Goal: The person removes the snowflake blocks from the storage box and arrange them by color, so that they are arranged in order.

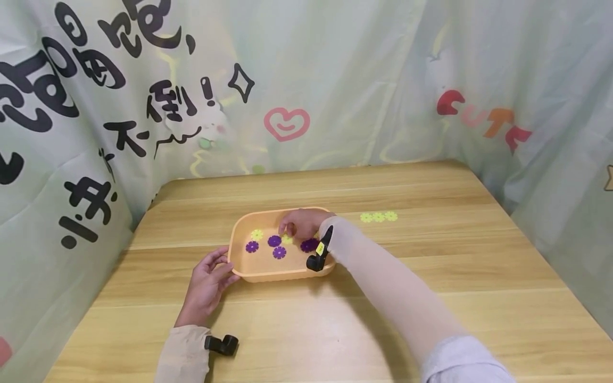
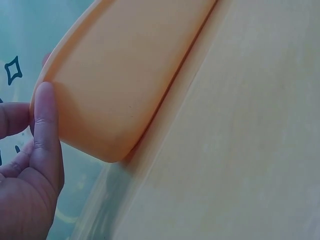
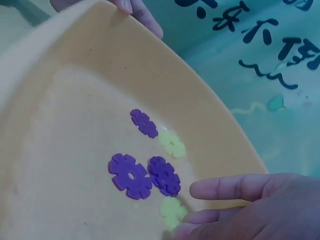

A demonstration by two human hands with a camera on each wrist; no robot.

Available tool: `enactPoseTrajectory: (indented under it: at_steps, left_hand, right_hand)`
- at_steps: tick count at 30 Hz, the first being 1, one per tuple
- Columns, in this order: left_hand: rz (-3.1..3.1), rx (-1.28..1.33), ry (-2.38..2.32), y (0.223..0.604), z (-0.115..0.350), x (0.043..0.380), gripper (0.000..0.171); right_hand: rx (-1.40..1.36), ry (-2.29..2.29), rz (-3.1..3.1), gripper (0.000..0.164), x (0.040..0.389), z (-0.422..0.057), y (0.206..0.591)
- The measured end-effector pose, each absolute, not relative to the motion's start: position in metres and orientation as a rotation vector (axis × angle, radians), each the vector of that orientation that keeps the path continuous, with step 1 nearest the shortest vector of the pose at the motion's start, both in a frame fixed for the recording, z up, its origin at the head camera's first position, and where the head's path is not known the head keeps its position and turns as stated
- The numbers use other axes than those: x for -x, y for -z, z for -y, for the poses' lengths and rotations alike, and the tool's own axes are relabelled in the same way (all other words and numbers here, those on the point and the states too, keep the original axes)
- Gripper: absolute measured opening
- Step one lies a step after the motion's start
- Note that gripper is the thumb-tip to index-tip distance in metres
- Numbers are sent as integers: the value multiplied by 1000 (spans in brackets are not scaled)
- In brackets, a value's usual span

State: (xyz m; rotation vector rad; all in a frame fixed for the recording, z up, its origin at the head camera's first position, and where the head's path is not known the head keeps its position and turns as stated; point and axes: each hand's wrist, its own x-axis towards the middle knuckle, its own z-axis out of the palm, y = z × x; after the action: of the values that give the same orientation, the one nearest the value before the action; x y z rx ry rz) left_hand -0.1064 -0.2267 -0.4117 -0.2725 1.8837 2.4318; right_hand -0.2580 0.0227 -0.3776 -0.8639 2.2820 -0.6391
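Observation:
An orange plastic tray point(image 1: 268, 272) stands on the table, with flat notched discs lying in it. My left hand point(image 1: 207, 287) holds the tray by its left end, thumb on the near side of the rim in the left wrist view. My right hand point(image 1: 305, 223) reaches inside the tray. Its thumb and a finger pinch the edge of a yellow snowflake disc point(image 3: 172, 212), while the index finger stays extended. Close by lie purple discs point(image 3: 130, 176), some overlapping, and another yellow disc point(image 3: 172, 144). The right wrist partly covers purple discs point(image 1: 308, 245) at the tray's right.
Beyond the tray to the right, 3 yellow discs point(image 1: 379, 217) lie in a row on the wooden table point(image 1: 431, 271). A printed curtain point(image 1: 335, 106) hangs behind the table and along its sides.

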Motion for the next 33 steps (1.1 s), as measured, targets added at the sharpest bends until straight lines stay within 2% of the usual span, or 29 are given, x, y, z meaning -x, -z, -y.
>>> enactPoseTrajectory:
  at_steps: [8, 29, 33]
  left_hand:
    - [-1875, 277, -2434, 413, 226, 106, 49]
    - [-1883, 294, -2437, 412, 227, 106, 49]
    - [-1888, 296, -2431, 411, 227, 106, 49]
  right_hand:
    - [868, 686, -2246, 42, 261, -23, 384]
    - [883, 570, -2309, 47, 258, -22, 380]
    - [895, 546, -2318, 40, 259, -21, 381]
